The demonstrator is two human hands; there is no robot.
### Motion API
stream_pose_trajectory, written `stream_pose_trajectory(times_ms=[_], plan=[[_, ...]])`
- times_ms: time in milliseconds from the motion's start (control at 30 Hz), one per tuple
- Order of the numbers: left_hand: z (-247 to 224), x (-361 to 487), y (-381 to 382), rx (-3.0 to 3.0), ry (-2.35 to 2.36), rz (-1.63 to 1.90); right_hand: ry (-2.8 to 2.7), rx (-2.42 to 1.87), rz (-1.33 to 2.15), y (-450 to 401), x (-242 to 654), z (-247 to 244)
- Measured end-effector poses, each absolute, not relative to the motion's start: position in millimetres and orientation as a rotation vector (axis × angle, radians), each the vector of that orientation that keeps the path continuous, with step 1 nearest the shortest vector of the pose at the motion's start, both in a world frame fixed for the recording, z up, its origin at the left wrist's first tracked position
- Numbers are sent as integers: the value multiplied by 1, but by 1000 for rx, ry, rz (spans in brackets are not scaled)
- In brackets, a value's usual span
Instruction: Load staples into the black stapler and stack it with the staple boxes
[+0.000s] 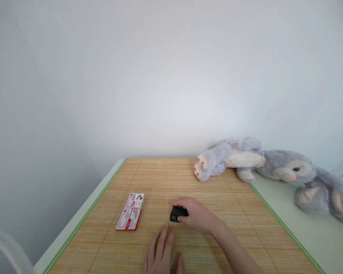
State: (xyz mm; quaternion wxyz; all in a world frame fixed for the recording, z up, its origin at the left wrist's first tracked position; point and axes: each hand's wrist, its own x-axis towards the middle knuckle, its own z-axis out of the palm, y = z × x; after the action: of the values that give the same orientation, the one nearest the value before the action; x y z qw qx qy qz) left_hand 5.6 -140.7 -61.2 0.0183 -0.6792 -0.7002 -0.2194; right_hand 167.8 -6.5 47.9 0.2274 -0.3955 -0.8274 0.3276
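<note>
On the bamboo mat, a small black object (175, 217) with a pale mark on its near face lies near the middle. My right hand (194, 214) grips it from the right, thumb in front and fingers over the back. Just nearer to me, my left hand (161, 253) rests on the mat with its fingers apart, holding nothing; its lower part is cut off by the frame. To the left lie red and white small boxes (130, 212), side by side in two rows, touching neither hand.
The bamboo mat (165, 179) has green edges and covers most of a pale table (317, 228). A grey plush rabbit (246, 158) lies along the back right, against the wall. A blurred white curved thing (10, 249) shows at the lower left.
</note>
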Motion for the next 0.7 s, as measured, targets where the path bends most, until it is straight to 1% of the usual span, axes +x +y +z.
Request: stream_pose_trajectory(times_ms=[133,300,400,567,700], plan=[[-48,11,-125,-2184,-2128,-648,-2205,-1036,979,-12,168,42],[-41,16,-120,-2164,-2225,-562,-2140,-1019,965,-11,154,37],[-36,14,-121,-2098,-2290,-543,-1999,-923,1076,-5,162,40],[-30,10,-121,-2106,-2261,-601,-1665,-862,1292,-3,217,50],[-34,8,-121,-2137,-2218,-662,-1567,-1027,1322,-11,271,45]])
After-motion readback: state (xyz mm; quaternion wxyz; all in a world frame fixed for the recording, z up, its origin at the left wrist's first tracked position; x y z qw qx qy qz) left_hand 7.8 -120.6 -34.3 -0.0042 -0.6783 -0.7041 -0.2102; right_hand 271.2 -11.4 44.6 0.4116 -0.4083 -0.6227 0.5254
